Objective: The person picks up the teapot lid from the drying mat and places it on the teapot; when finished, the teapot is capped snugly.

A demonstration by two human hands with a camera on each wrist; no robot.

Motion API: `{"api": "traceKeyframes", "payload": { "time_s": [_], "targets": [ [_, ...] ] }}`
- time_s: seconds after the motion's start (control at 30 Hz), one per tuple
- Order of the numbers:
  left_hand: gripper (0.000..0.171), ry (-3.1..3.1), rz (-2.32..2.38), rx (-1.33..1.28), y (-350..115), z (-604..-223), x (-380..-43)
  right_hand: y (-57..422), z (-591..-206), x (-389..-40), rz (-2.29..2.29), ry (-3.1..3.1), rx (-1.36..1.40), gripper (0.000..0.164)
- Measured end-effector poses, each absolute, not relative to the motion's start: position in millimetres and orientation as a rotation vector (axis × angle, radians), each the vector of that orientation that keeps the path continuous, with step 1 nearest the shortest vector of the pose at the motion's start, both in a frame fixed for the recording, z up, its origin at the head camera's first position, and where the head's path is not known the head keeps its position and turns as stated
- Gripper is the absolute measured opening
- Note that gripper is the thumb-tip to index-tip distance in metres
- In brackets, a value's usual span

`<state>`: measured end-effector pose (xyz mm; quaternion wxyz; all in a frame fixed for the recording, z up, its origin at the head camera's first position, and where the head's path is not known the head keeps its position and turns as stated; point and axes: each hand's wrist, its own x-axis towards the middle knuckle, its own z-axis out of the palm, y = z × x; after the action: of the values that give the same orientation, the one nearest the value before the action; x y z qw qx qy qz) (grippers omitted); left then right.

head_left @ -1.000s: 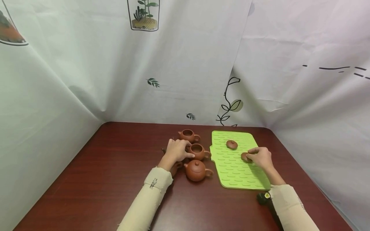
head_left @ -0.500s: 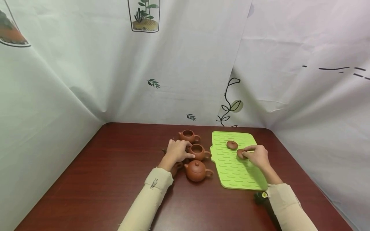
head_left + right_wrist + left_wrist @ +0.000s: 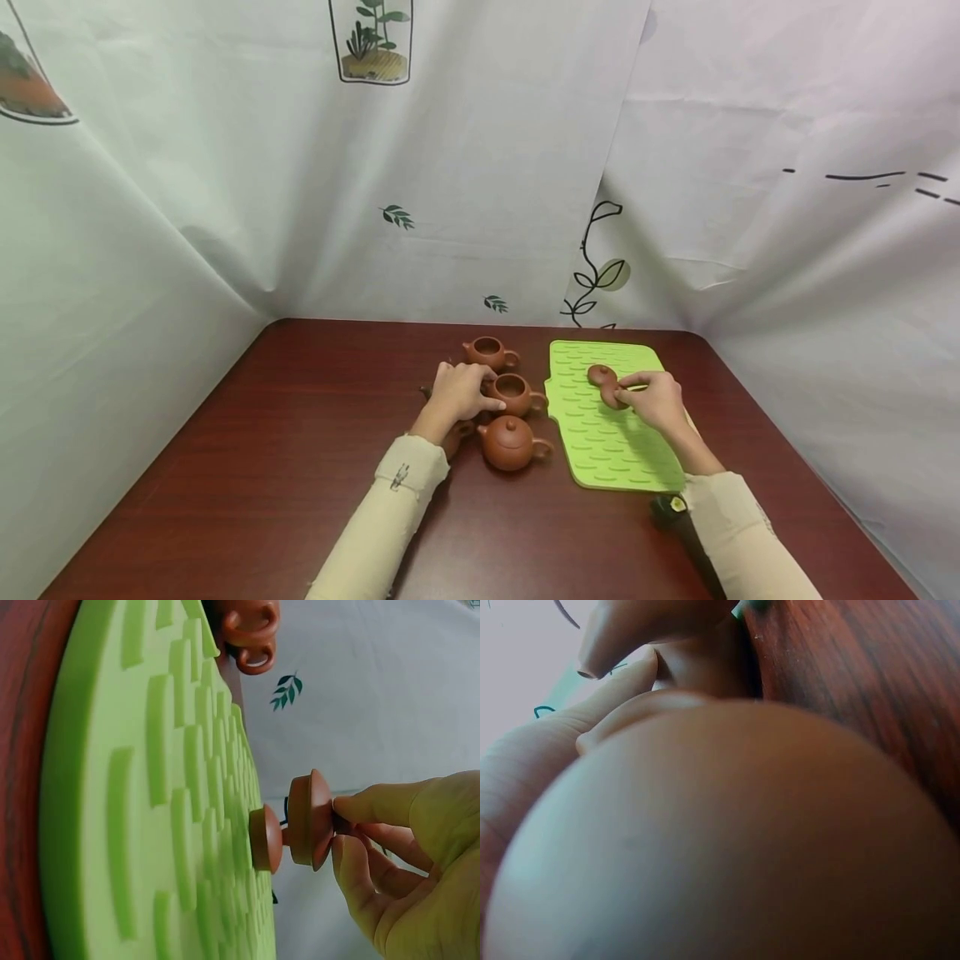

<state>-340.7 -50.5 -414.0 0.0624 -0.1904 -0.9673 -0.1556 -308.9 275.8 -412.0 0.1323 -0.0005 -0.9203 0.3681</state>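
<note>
My left hand (image 3: 459,392) grips the lidless middle teapot (image 3: 512,396), thumb near its front rim and fingers behind. With thumb and fingertips, my right hand (image 3: 657,402) pinches the knob of a brown teapot lid (image 3: 310,820), raised above the green mat (image 3: 622,454). A second lid (image 3: 265,838) lies on the mat, knob up, overlapped by the held one in the head view. Another lidless teapot (image 3: 483,354) stands behind the middle one; a lidded teapot (image 3: 508,448) stands in front. The left wrist view is mostly filled by a blurred, rounded brown teapot body (image 3: 742,840).
One more brown teapot (image 3: 454,437) is partly hidden by the left wrist. The teapots stand close together left of the mat on the dark red table (image 3: 247,467). A dark object (image 3: 666,508) sits under the right sleeve. A pale printed curtain (image 3: 480,208) surrounds the table.
My right hand has carried the pinched lid leftward over the mat, close to the resting lid. The left hand and the teapots have stayed put.
</note>
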Motion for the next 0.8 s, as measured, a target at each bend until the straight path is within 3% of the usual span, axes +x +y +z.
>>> {"api": "traceKeyframes", "payload": {
  "time_s": [0.8],
  "targets": [
    [0.050,-2.918,-0.462,-0.562,-49.9,-417.1,-342.5,249.7,-397.4,-312.3,1.119,-2.655,0.099,0.015]
  ]
}}
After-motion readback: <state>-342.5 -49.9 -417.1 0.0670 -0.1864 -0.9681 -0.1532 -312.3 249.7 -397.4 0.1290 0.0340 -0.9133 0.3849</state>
